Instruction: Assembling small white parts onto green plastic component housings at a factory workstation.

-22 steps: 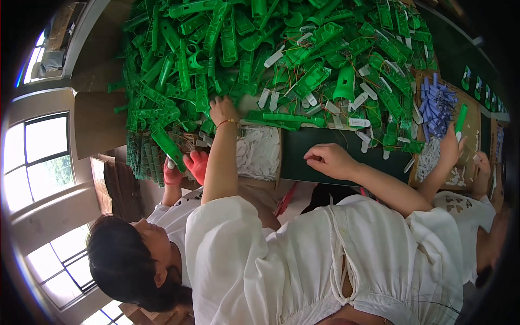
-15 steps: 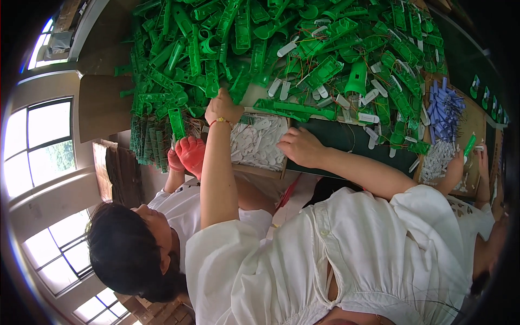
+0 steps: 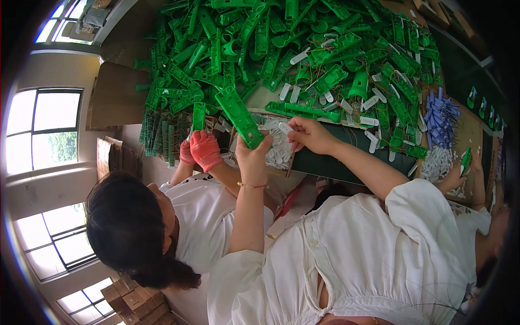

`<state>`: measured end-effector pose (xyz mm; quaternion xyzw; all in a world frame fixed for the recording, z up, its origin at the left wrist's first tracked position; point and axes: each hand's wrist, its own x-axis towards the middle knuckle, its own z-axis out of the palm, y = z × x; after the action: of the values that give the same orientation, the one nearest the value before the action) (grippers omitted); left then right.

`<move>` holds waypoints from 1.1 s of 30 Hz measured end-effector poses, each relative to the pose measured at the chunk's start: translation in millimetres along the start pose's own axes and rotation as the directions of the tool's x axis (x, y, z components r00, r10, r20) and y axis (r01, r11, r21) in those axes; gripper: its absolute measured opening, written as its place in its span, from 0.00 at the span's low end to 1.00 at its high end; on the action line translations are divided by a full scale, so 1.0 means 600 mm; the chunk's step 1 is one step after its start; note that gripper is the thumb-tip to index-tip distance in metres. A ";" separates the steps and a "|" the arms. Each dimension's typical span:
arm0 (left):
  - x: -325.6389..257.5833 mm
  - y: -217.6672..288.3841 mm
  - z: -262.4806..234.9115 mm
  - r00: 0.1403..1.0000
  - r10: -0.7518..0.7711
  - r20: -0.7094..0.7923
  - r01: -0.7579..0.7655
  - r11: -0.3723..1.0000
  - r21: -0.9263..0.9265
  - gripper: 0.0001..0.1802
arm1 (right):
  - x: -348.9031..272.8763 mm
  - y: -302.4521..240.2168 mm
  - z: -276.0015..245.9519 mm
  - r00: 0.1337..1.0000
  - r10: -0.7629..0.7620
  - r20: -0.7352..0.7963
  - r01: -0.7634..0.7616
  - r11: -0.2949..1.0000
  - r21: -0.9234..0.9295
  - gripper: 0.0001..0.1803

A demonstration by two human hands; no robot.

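Observation:
My left hand (image 3: 252, 162) is closed around the lower end of a long green plastic housing half (image 3: 234, 111), its hollow side showing and its far end pointing up and left. Close by on its right, my right hand (image 3: 312, 136) pinches a small white oval plastic piece (image 3: 285, 128) between thumb and fingers. The piece is apart from the housing. Below both hands is a shallow box of white plastic pieces (image 3: 278, 149), partly hidden by my left hand. Another long green housing (image 3: 303, 111) lies just beyond my right hand.
A big heap of green housings (image 3: 189, 51) covers the table's far side, with wired white pieces (image 3: 371, 102) at its right. On my left, a co-worker's red-gloved hand (image 3: 206, 151) holds a green part. Another person's hand (image 3: 452, 179) works near purple pieces (image 3: 440, 122) at far right.
My left hand has drawn back from the heap and now holds a green housing half. My right hand has lifted slightly, and a white piece now shows in its fingers.

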<state>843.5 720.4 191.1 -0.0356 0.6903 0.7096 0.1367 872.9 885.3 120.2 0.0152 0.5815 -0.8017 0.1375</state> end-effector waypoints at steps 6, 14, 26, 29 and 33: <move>-0.058 0.008 0.059 0.952 0.041 0.304 -0.083 0.989 0.124 0.16 | -0.121 -0.083 -0.014 0.957 -0.251 -0.144 0.184 0.912 -0.367 0.08; -0.118 0.007 0.147 0.859 -0.072 0.507 0.187 0.966 -0.180 0.19 | -0.227 -0.109 -0.039 0.956 -0.206 -0.207 0.219 0.975 0.043 0.06; -0.184 0.031 0.184 0.744 0.121 0.657 -0.487 0.772 0.408 0.32 | -0.289 -0.118 -0.009 0.805 -0.458 -0.377 0.317 0.869 -0.380 0.11; -0.189 0.034 0.180 0.730 0.127 0.671 -0.526 0.732 0.433 0.31 | -0.297 -0.121 -0.003 0.804 -0.441 -0.398 0.292 0.877 -0.383 0.11; -0.186 0.028 0.178 0.695 0.172 0.698 -0.584 0.700 0.410 0.29 | -0.299 -0.128 0.006 0.778 -0.456 -0.432 0.277 0.866 -0.415 0.12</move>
<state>961.5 809.6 238.8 0.3932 0.7864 0.4337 0.1971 1027.9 940.3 225.5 0.0912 0.7132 -0.6702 -0.1841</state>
